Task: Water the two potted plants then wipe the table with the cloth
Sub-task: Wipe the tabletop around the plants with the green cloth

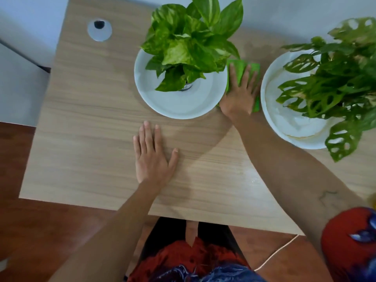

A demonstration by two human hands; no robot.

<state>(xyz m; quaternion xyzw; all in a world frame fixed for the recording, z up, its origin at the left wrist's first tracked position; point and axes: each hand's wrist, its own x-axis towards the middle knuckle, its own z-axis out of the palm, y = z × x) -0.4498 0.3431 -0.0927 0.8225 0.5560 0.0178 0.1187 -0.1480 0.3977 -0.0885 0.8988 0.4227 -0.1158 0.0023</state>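
Note:
My right hand (240, 92) presses flat on a bright green cloth (238, 67) lying on the wooden table (85, 139), in the gap between the two plants. My left hand (152, 155) rests flat on the table near the middle, fingers apart, holding nothing. A pothos plant (189, 41) with broad variegated leaves stands on a white plate (177, 106). To the right, a plant with holed leaves (329, 86) stands on a second white plate (284, 119). The pots themselves are mostly hidden by leaves.
A round silver cable grommet (99, 29) sits in the table's far left corner. A pale wall (274, 13) runs behind the table. Reddish wooden floor (30, 231) lies below the near edge, with a thin cord (278, 251) on it.

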